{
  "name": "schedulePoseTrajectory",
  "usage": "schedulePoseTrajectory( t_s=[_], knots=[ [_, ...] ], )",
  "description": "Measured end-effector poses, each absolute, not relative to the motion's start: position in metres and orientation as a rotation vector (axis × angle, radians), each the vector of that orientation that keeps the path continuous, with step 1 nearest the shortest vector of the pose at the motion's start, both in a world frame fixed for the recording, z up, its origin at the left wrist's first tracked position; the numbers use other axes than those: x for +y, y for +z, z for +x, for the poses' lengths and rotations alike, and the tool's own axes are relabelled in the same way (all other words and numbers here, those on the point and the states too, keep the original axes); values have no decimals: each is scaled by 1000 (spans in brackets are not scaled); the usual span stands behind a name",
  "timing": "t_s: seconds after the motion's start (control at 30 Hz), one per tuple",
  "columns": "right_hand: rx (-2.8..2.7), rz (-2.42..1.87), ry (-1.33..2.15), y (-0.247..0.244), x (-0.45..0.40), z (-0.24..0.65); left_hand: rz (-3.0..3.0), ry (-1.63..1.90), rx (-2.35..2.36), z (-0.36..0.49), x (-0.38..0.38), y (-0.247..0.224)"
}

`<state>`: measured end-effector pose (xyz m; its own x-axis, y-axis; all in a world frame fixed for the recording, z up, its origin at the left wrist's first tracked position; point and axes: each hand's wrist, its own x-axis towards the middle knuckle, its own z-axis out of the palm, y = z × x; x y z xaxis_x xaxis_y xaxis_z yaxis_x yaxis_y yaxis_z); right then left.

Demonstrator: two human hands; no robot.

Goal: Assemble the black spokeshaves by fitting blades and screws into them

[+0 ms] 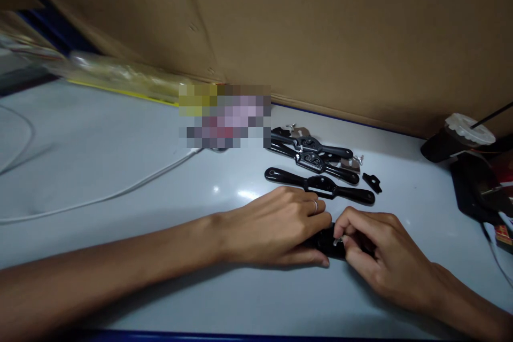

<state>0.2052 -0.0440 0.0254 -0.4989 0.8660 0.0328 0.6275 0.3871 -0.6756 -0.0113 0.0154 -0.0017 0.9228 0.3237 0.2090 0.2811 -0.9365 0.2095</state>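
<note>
The left arm (80,280) and right arm (468,299) are closest, reaching in over the grey counter (160,304). The left hand (286,219) has its fingers and thumb around a black tool (326,246), which lies under both hands. The right hand (385,248) pinches a tiny silver screw (337,242) at the top of it. Just past the hands is a second tool (286,177), with a pile of tools (339,151) behind it. A small black piece (372,182) sits beside them. Far to the right of the hands is a dark cup (436,145) with a white lid. Nearer the right arm is a red box (504,236), with print too small to read. Left of the pile, past the left hand, a white cord (132,189) curls away.
</note>
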Motion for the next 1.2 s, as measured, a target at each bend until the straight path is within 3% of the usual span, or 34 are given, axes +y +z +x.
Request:
schedulePoseTrajectory(
  t_s=[0.67,1.03,1.2],
  knots=[
    [-2093,-1367,1156,25,-34,205,2901,383,474,-12,14,-3],
    [-2078,-1423,1114,23,-35,202,2902,379,480,-12,15,-4],
    [-2220,-1239,1085,25,-32,207,2894,393,484,-11,15,-3]
  ],
)
